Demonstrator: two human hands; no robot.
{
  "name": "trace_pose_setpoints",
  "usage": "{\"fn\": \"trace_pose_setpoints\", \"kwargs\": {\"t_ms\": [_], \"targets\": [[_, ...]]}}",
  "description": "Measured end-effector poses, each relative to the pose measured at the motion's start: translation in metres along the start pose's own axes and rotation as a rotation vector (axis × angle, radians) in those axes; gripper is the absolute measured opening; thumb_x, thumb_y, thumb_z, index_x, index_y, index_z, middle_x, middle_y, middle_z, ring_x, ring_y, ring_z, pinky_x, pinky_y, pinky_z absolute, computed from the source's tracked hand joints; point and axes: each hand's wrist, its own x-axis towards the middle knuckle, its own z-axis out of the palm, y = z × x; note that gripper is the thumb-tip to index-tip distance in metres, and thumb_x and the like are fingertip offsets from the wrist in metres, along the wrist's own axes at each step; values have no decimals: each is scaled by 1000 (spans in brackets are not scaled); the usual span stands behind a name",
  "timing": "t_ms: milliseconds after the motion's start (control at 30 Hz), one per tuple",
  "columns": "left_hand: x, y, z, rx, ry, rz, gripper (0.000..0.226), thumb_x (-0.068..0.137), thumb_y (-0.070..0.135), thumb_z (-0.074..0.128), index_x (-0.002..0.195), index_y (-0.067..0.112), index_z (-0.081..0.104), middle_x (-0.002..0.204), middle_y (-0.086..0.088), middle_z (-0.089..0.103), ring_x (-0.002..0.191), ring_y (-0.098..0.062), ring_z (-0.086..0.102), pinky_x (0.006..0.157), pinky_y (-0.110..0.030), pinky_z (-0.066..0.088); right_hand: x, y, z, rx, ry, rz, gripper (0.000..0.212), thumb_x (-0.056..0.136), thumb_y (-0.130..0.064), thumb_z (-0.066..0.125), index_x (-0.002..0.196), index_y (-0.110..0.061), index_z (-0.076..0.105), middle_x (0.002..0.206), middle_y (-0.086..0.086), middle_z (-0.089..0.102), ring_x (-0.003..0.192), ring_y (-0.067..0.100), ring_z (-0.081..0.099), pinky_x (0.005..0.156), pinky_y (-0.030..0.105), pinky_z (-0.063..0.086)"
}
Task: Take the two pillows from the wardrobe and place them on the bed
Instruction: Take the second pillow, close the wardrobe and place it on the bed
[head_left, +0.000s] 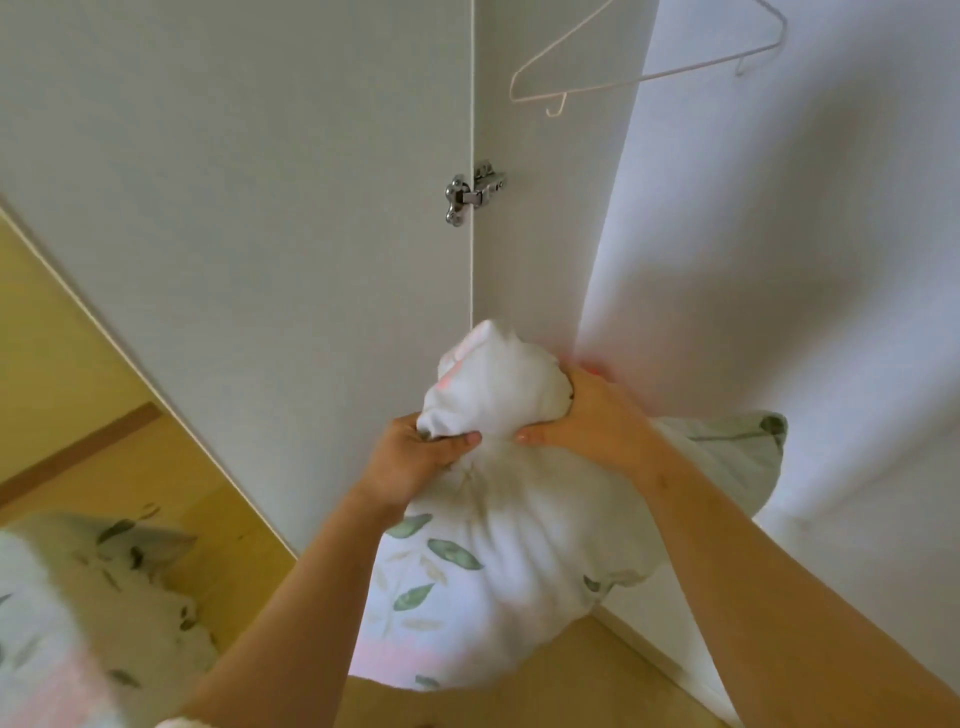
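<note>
Both hands grip: my left hand (415, 452) and right hand (587, 421) have fingers clenched into the leaf-print pillow (498, 561); I'd lift it clear of the wardrobe (779, 260) before turning.

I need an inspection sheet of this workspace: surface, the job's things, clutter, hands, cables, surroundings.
Surface: wooden floor; no bed clearly seen.
Job's things: leaf-print pillow held up at the wardrobe; a blurred leaf-print object lies lower left, possibly the other pillow.
Clutter: nothing seen.
Hands: left hand and right hand both grip the pillow's bunched top.
Cables: nothing seen.
Surroundings: open wardrobe door, metal hinge, empty hanger.
</note>
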Motion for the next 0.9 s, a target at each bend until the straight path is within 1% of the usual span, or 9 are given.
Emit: {"fn": "trace_pose_setpoints", "kwargs": {"t_ms": [100,233,333,433,567,667,733,800,900], "targets": [[-10,-22,-23,73,42,-31,27,79,11,71,91,-12,63,80,-16,63,76,-25,60,72,-35,48,-2,-10,28,-69,-51,-31,63,63,-41,81,118,-21,58,107,-4,68,100,16,62,84,31,48],[-22,-43,-52,222,113,-48,23,80,20,70,96,4,66,85,-7,65,81,-21,60,71,-29,43,2,-30,58,-105,-154,-46,49,67,-33,80,108,-13,63,101,5,69,98,25,63,74,26,42],[-27,-51,-77,348,162,-59,36,78,22,71,112,13,61,103,-7,67,96,-25,62,81,-36,48,4,-47,83,-150,-229,-35,47,69,-34,79,108,-15,62,94,1,63,99,24,61,76,29,43],[-28,-60,-109,418,233,-68,42,79,22,70,119,18,58,116,-6,63,106,-24,60,89,-37,49,6,-59,112,-187,-306,-5,47,70,-35,77,110,-16,60,100,4,66,100,26,61,80,31,46],[-29,-71,-142,529,363,-49,27,89,30,58,113,20,63,121,-6,63,110,-22,59,79,-25,44,14,-70,139,-210,-366,53,47,73,-34,75,112,-14,59,107,7,66,99,26,61,80,31,46],[-28,-77,-159,511,550,-71,22,89,29,57,102,12,63,110,-9,67,92,-21,59,70,-27,43,19,-80,154,-229,-363,73,45,74,-34,74,110,-11,59,99,6,65,92,25,60,77,30,46],[-25,-78,-171,455,661,-105,24,88,29,58,102,10,55,109,-9,64,87,-23,59,67,-32,46,22,-85,162,-249,-363,83,46,75,-34,73,113,-12,58,103,7,65,95,25,60,80,31,48],[-18,-76,-181,365,696,-99,38,86,29,61,115,10,47,119,-9,57,97,-26,60,73,-39,52,24,-89,168,-258,-363,93,48,76,-34,72,115,-13,57,111,8,65,101,26,60,85,34,48],[-2,-71,-193,312,582,19,64,86,23,63,139,13,28,139,-6,44,121,-23,49,90,-39,50,23,-93,175,-285,-357,93,45,78,-35,69,117,-16,56,118,4,63,109,25,58,79,27,42]]}}
